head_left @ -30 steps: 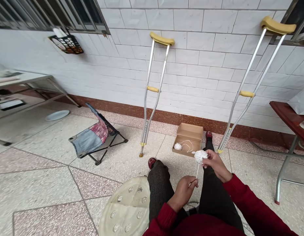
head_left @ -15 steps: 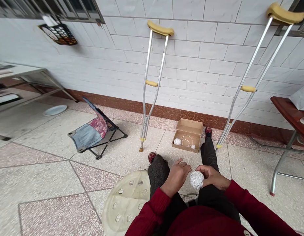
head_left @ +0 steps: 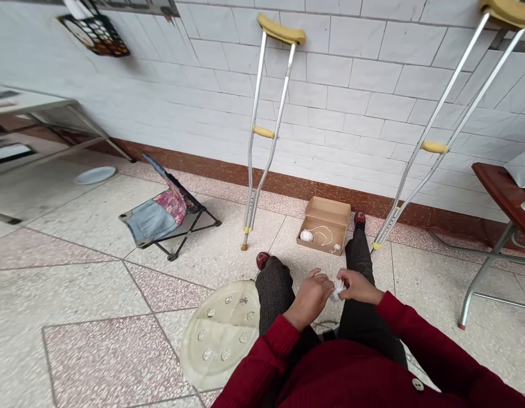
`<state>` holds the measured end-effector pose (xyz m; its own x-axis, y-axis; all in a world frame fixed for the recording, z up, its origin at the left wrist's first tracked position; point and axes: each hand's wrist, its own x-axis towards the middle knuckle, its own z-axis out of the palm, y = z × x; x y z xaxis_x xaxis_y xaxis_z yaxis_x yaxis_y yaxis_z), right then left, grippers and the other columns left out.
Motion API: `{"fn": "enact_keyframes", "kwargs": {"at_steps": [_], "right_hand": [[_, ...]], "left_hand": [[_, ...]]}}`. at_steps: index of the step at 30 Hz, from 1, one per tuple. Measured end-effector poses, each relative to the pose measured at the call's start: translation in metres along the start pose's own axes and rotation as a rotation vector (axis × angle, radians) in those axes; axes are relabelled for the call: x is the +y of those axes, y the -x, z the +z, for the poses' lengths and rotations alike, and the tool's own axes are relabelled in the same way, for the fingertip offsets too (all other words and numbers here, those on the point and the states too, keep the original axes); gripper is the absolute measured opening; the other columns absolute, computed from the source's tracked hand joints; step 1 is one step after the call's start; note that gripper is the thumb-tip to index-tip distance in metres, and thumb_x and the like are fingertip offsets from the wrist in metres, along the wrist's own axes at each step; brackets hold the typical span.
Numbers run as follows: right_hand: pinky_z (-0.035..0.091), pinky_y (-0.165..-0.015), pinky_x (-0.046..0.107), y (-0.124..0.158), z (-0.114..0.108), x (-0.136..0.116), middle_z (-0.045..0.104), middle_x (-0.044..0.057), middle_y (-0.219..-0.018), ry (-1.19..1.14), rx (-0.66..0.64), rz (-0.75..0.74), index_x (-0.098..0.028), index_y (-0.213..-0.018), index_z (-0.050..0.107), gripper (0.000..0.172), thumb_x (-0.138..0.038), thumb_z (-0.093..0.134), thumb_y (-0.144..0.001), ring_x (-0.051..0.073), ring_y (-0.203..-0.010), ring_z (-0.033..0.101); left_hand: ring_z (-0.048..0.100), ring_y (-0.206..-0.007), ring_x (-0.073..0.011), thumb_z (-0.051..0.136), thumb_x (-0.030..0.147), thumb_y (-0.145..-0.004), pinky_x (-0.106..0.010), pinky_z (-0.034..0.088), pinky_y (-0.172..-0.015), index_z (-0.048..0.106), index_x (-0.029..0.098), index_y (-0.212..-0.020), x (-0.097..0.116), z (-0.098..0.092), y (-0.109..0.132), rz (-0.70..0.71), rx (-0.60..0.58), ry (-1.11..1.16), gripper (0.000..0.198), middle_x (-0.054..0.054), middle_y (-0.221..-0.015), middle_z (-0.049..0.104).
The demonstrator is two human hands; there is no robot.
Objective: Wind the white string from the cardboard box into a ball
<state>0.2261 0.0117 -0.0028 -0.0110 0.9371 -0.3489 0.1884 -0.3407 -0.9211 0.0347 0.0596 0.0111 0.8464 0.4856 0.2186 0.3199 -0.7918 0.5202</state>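
A small ball of white yarn (head_left: 337, 289) sits between my two hands, above my lap. My left hand (head_left: 311, 296) is closed against its left side, and my right hand (head_left: 356, 286) is closed on its right side. Both arms wear dark red sleeves. On the floor past my knees lies an open cardboard box (head_left: 325, 225) with another white yarn ball (head_left: 306, 236) and a loose strand in it.
Two crutches lean on the tiled wall, the left crutch (head_left: 266, 130) and the right crutch (head_left: 440, 130). A folding fabric stool (head_left: 164, 218) stands to the left. A pale plastic stool seat (head_left: 220, 334) is beside my left leg. A brown table (head_left: 500, 198) stands at right.
My hands came down from in front of the box to my lap and closed together round the yarn ball; a second ago they were apart with a strand stretched between them.
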Motion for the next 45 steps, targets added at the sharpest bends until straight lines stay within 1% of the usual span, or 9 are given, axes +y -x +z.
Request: {"fn": "enact_keyframes", "kwargs": {"at_steps": [3,8,14,20,22,26,32,39,45], "right_hand": [[0.044,-0.048,0.022,0.021,0.004,0.004,0.056,-0.007,-0.059,-0.083,-0.187,0.074,-0.018,-0.076,0.059,0.026,-0.018,0.069,-0.052,0.012,-0.054,0.051],[0.048,-0.055,0.023,0.047,-0.010,-0.029,0.063,-0.001,-0.076,-0.424,-0.405,0.071,-0.016,-0.088,0.065,0.037,-0.019,0.077,-0.054,0.014,-0.065,0.057],[0.045,-0.054,0.025,0.036,-0.022,-0.071,0.065,0.000,-0.075,-0.536,0.047,-0.099,-0.019,-0.093,0.061,0.028,-0.025,0.069,-0.066,0.014,-0.060,0.058],[0.036,-0.054,0.024,0.002,-0.037,-0.046,0.058,-0.004,-0.068,0.093,0.579,-0.235,-0.021,-0.079,0.054,0.026,-0.024,0.071,-0.059,0.014,-0.059,0.051],[0.034,-0.055,0.024,0.000,-0.030,-0.023,0.056,-0.005,-0.067,0.253,0.508,-0.208,-0.021,-0.077,0.055,0.025,-0.020,0.070,-0.057,0.014,-0.061,0.049],[0.033,-0.054,0.022,0.014,-0.003,0.007,0.052,-0.008,-0.063,0.159,0.097,-0.092,-0.020,-0.075,0.056,0.027,-0.012,0.067,-0.053,0.012,-0.058,0.046],[0.043,-0.064,0.023,0.048,0.004,-0.044,0.060,-0.003,-0.078,-0.372,-0.180,-0.074,-0.019,-0.085,0.061,0.030,-0.016,0.075,-0.059,0.013,-0.070,0.054],[0.051,-0.059,0.026,0.027,-0.025,-0.091,0.063,-0.001,-0.094,-0.559,0.115,-0.198,-0.027,-0.109,0.060,0.049,-0.021,0.074,-0.062,0.015,-0.073,0.059],[0.047,-0.053,0.024,-0.011,-0.027,-0.042,0.062,-0.003,-0.079,-0.066,0.423,-0.154,-0.022,-0.104,0.056,0.046,-0.023,0.069,-0.059,0.013,-0.061,0.055]], "left_hand": [[0.062,-0.085,-0.0166,0.045,0.018,-0.096,-0.039,0.033,-0.105,0.062,0.019,-0.082,-0.003,-0.009,0.001,0.077,-0.040,-0.014,0.022,-0.001,-0.081,0.066],[0.062,-0.087,-0.0183,0.043,0.020,-0.097,-0.040,0.037,-0.101,0.065,0.019,-0.087,-0.007,-0.011,-0.001,0.001,0.004,0.036,0.024,-0.004,-0.086,0.068],[0.061,-0.081,-0.0182,0.044,0.026,-0.097,-0.030,0.045,-0.081,0.065,0.018,-0.078,0.005,0.006,-0.008,-0.113,0.049,0.294,0.030,-0.003,-0.078,0.067],[0.059,-0.068,-0.0145,0.047,0.022,-0.095,-0.032,0.042,-0.093,0.062,0.018,-0.070,0.018,0.006,0.000,-0.103,-0.034,0.231,0.029,0.000,-0.069,0.064],[0.061,-0.073,-0.0152,0.047,0.020,-0.094,-0.035,0.038,-0.099,0.062,0.019,-0.075,0.018,-0.004,0.001,-0.063,-0.021,0.151,0.025,-0.001,-0.075,0.067],[0.062,-0.092,-0.0184,0.047,0.016,-0.093,-0.040,0.029,-0.108,0.063,0.018,-0.082,0.010,-0.026,-0.004,0.008,0.024,-0.010,0.020,-0.004,-0.087,0.068],[0.062,-0.086,-0.0171,0.042,0.015,-0.095,-0.037,0.037,-0.102,0.065,0.018,-0.085,-0.004,-0.023,-0.014,-0.017,0.032,0.133,0.026,-0.003,-0.086,0.069],[0.061,-0.075,-0.0175,0.044,0.024,-0.096,-0.028,0.044,-0.079,0.063,0.018,-0.070,0.007,0.010,-0.008,-0.117,-0.009,0.263,0.033,-0.001,-0.070,0.066],[0.060,-0.070,-0.0140,0.047,0.021,-0.096,-0.034,0.039,-0.098,0.060,0.018,-0.072,0.018,-0.005,0.001,-0.023,-0.046,0.095,0.027,0.001,-0.071,0.064]]}}
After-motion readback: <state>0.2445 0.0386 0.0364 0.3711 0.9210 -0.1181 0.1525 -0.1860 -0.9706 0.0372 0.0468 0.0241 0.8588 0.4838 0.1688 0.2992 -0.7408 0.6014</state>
